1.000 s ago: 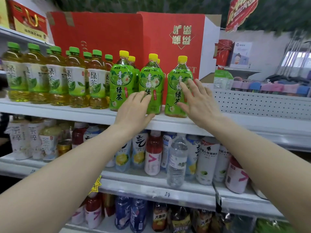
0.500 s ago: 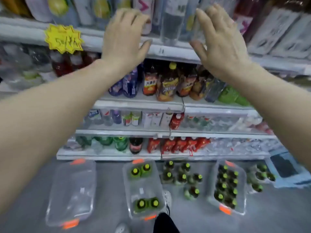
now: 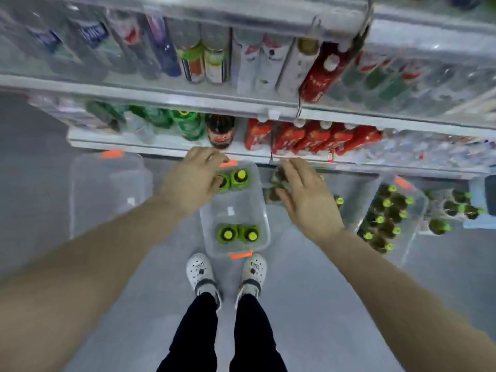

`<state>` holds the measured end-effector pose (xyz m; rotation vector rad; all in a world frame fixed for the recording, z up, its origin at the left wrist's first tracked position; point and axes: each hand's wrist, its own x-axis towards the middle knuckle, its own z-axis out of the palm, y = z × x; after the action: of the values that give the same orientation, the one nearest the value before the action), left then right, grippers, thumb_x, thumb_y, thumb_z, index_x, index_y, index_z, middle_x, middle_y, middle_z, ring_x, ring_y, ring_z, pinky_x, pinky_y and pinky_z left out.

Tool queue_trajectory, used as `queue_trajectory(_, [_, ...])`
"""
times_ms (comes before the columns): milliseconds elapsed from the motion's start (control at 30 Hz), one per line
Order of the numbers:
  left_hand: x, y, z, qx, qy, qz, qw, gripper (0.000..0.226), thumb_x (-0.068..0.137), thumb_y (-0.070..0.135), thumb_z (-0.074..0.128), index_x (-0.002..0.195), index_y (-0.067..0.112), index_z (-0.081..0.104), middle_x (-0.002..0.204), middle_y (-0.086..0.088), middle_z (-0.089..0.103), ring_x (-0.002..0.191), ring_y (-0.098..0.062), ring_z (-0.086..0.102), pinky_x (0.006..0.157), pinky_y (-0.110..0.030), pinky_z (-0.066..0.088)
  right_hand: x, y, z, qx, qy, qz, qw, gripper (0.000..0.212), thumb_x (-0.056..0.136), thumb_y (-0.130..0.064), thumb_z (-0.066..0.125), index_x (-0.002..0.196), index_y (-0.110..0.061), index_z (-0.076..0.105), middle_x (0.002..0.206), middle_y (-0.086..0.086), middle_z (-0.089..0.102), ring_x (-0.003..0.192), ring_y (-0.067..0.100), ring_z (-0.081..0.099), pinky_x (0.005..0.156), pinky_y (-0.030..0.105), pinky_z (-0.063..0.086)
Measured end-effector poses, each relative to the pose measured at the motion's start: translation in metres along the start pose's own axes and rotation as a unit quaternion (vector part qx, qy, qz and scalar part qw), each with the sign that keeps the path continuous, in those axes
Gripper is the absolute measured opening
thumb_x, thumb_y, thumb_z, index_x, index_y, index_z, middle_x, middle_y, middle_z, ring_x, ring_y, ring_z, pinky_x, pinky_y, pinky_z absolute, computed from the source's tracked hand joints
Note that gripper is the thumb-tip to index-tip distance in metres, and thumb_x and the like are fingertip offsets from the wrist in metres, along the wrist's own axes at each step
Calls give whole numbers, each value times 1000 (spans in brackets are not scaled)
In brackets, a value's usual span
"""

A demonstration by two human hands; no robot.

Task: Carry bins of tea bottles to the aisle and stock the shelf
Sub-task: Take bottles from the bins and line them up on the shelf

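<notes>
Both grips hang open over the bottles on the floor, with nothing held.

The left grip (image 3: pixel 193 181), fingers loosely bent, is over the far end of a clear plastic bin with orange latches (image 3: pixel 233 208). Two green yellow-capped tea bottles (image 3: pixel 240 178) stand just under its fingertips; whether they touch cannot be told. Two more like them stand at the bin's end behind its wrist. The right grip (image 3: pixel 308 200), fingers spread, is above loose dark bottles (image 3: pixel 275 195) standing beside that bin. A second clear bin packed with bottles (image 3: pixel 413 208) sits further out past its wrist.
</notes>
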<state>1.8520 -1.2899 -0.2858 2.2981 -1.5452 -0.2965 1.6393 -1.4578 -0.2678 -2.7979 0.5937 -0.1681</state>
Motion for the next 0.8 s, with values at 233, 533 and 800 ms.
queue_trajectory(233, [-77,-38,185,0,-84,-88,993,64,65,8,85,125,4,62,113,-17,65,99,-40,64,77,-44,58,-70,44,191,34,-139,19,989,57,93,-33,59,142,-6,48,132,19,57,106,39,62,74,45,59])
queue_trajectory(533, [-137,-86,371,-10,-169,-97,981,57,70,16,80,122,0,62,109,-18,64,101,-40,60,97,-40,43,-94,87,380,50,-381,58,922,83,88,-20,72,155,-13,23,153,13,29,143,30,29,105,45,45])
queue_trajectory(800, [-140,-107,424,-50,-198,-82,975,47,87,33,57,122,2,60,114,-18,62,106,-38,58,94,-44,50,-74,99,448,60,-444,36,893,77,81,-22,79,144,-5,39,142,17,46,134,32,42,108,32,32])
